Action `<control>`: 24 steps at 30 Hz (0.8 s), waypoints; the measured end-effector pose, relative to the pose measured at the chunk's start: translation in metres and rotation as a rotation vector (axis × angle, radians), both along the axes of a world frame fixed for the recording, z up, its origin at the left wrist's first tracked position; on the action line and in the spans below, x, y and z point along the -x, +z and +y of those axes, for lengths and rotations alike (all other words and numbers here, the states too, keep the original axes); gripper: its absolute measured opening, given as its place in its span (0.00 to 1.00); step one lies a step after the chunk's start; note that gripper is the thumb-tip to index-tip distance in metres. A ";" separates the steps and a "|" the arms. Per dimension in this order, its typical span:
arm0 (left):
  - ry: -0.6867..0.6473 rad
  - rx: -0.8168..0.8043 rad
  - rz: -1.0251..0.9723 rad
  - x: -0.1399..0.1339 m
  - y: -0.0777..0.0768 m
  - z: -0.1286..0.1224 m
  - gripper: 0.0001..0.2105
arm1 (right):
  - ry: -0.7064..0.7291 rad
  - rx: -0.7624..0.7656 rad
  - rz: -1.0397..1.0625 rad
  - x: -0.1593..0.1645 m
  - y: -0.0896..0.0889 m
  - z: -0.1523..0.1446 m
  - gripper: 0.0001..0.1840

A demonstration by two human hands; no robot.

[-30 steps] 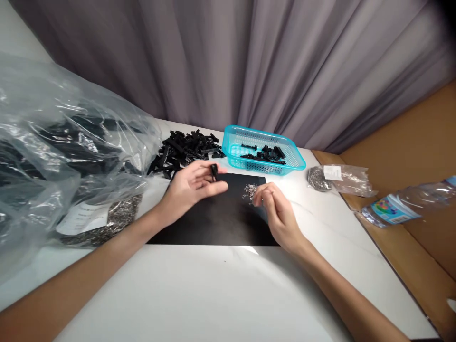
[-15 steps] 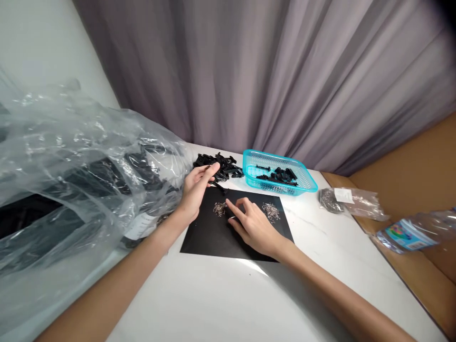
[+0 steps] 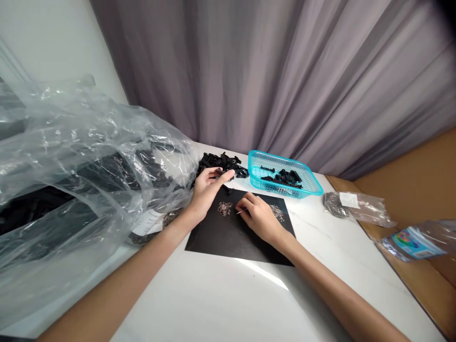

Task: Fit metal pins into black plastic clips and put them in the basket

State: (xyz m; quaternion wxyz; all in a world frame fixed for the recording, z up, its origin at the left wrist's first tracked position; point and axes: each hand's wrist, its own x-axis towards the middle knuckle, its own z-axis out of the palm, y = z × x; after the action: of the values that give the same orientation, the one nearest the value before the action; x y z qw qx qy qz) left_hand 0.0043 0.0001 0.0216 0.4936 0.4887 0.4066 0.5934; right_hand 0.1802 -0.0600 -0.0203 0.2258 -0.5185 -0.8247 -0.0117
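Raised over the far left edge of a black mat [image 3: 213, 237], my left hand [image 3: 206, 190] is closed on a small black plastic part [image 3: 219, 170], mostly covered by the thumb and fingers. My right hand [image 3: 259, 217] is low over the mat with its fingers pinched on a thin shiny metal piece [image 3: 239, 212]; its exact kind is too small to tell. Left of those fingertips lies a small pile of tiny metal pieces [image 3: 224, 208]. A second pile of metal pieces [image 3: 277, 213] lies behind my right hand, partly hidden by it.
Behind my left hand is a heap of black plastic parts [image 3: 240, 171]. A blue plastic basket [image 3: 313, 190] holds several similar parts. Clear plastic sheeting [image 3: 107, 137] bulges on the left. To the right lie a bag of metal pieces [image 3: 337, 205] and a plastic bottle [image 3: 415, 241].
My right hand's fingers, spread beside the left pile before, have drawn together and moved back from it with the thin metal piece. My left hand keeps its hold; the view has shifted slightly.
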 end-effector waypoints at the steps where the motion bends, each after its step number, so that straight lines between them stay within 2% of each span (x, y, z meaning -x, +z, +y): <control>1: -0.002 -0.001 0.004 0.000 0.000 0.000 0.25 | 0.000 -0.004 0.024 -0.001 -0.001 0.000 0.08; 6: -0.011 -0.003 0.022 -0.001 0.001 -0.001 0.24 | 0.118 -0.032 -0.027 -0.005 -0.007 -0.005 0.20; 9: -0.025 -0.004 0.037 -0.002 0.001 -0.003 0.23 | 0.116 -0.040 -0.010 -0.005 -0.008 -0.006 0.19; 14: -0.029 0.007 0.067 -0.003 0.000 -0.005 0.24 | 0.040 -0.028 0.103 -0.002 -0.003 -0.005 0.07; 17: -0.033 0.007 0.076 -0.003 -0.001 -0.005 0.23 | 0.078 -0.028 0.092 0.000 0.001 -0.009 0.10; 21: -0.055 -0.011 0.082 -0.004 -0.002 -0.006 0.23 | 0.169 -0.033 -0.027 0.001 0.001 -0.017 0.17; 24: -0.066 -0.018 0.085 -0.004 -0.003 -0.007 0.23 | 0.159 -0.034 -0.021 0.000 0.000 -0.019 0.18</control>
State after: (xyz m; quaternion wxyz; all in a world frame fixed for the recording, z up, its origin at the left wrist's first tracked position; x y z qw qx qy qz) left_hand 0.0087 -0.0065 0.0190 0.4911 0.5309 0.4055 0.5591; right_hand 0.1801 -0.0787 -0.0202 0.2263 -0.4475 -0.8651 -0.0131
